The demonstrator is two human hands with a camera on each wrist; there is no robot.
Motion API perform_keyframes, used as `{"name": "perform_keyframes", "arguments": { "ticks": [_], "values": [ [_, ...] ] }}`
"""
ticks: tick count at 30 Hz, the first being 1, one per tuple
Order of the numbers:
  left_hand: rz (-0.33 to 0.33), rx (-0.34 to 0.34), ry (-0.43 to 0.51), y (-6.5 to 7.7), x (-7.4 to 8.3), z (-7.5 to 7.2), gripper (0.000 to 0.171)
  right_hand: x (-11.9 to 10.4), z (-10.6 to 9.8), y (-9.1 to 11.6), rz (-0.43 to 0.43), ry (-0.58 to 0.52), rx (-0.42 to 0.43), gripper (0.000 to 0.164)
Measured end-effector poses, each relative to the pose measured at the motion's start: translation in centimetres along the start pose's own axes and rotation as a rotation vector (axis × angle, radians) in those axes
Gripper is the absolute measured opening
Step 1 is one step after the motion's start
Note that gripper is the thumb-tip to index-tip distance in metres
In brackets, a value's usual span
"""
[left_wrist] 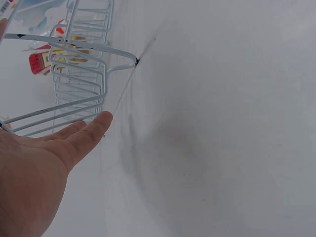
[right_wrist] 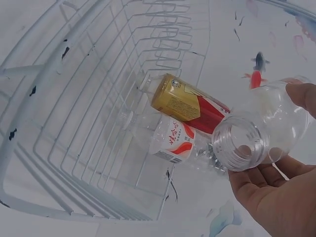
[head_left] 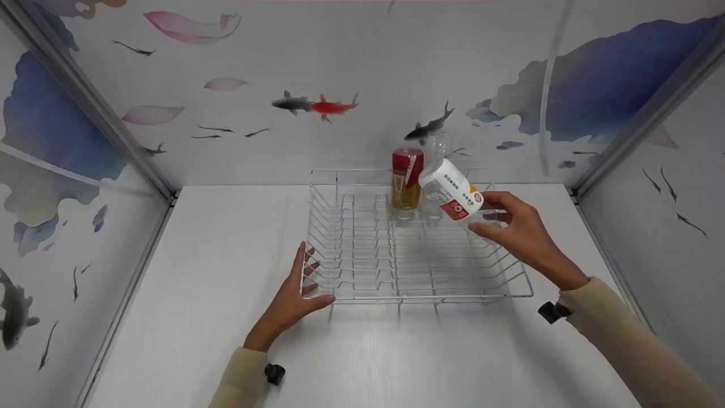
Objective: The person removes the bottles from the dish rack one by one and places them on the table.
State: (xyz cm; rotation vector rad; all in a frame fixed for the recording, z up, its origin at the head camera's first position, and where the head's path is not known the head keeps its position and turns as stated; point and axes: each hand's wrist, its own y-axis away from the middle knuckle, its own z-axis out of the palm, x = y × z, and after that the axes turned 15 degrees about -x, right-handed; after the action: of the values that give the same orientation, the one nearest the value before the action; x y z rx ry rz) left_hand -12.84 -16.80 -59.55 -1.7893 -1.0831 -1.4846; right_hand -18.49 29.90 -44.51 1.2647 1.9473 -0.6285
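Observation:
My right hand (head_left: 512, 226) grips a clear plastic bottle (head_left: 451, 190) with a white, orange and red label, tilted over the back right of a white wire dish rack (head_left: 413, 296). Its uncapped mouth (right_wrist: 242, 143) faces the right wrist camera. Behind it, a red and gold bottle (head_left: 405, 180) stands neck down in the rack. Beside that is another clear bottle (right_wrist: 174, 139) with a white and red label, partly hidden by the held one in the head view. My left hand (head_left: 290, 294) rests spread at the rack's front left corner, thumb by the front rim, fingers extended along the side.
The rack stands on a white tabletop (head_left: 226, 238), close to the back wall (head_left: 351, 141) painted with fish and petals. Side panels with grey metal posts (head_left: 130, 130) bound the table left and right. A small black camera (head_left: 554, 311) sits at the right wrist.

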Motion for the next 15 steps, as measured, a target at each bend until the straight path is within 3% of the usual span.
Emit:
{"name": "perform_keyframes", "arguments": {
  "ticks": [15],
  "values": [
    [-0.018,0.008,-0.020,-0.03,0.12,-0.16,0.135,-0.62,0.61,0.38,-0.039,-0.034,-0.040,0.065]
  ]
}}
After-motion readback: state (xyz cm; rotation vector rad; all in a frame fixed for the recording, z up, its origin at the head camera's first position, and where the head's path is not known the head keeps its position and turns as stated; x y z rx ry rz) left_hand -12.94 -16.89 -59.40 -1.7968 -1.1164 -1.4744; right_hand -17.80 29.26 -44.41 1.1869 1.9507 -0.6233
